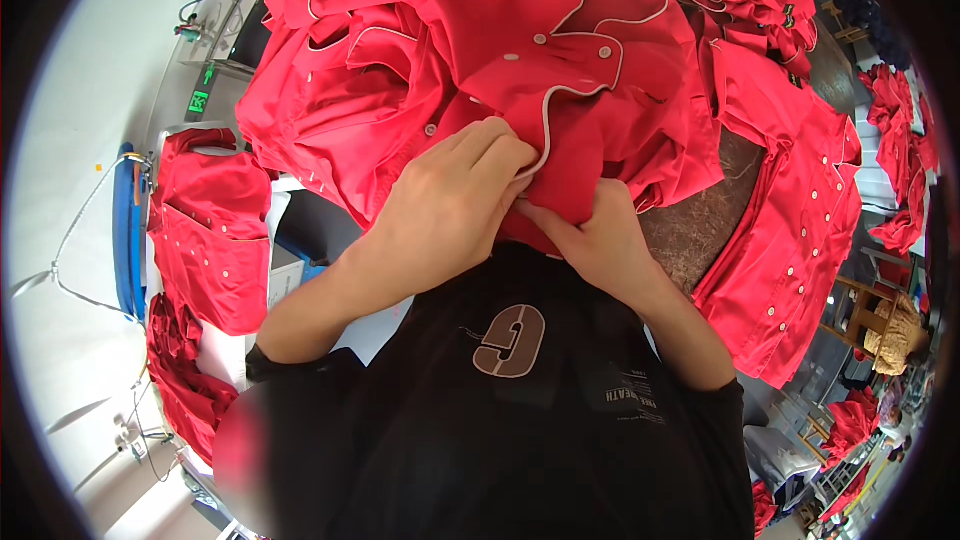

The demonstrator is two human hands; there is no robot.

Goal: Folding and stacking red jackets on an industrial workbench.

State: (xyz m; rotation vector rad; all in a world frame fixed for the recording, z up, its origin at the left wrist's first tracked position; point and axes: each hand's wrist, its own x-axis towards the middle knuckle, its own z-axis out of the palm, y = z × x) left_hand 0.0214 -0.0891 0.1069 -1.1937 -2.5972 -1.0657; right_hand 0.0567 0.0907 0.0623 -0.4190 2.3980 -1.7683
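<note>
A red button-up shirt [575,155] with white piping and pale buttons lies heaped in front of me, its front edge pulled close to my chest. My left hand [450,195] is closed on the piped edge, fingers bent over the cloth. Just to its right, my right hand [605,240] pinches the same cloth, with the thumb pointing toward the left fingertips. The two hands almost meet, and whatever lies between the fingertips is partly hidden. More red garments overlap around the shirt, so where it ends is hard to see.
Another red buttoned shirt [785,230] hangs over the right side of the brown worn table [705,225]. At left, a folded red garment [215,240] rests near a blue upright object [128,230] by the white wall. Farther right are wooden stools [855,315] and more red clothing [895,160].
</note>
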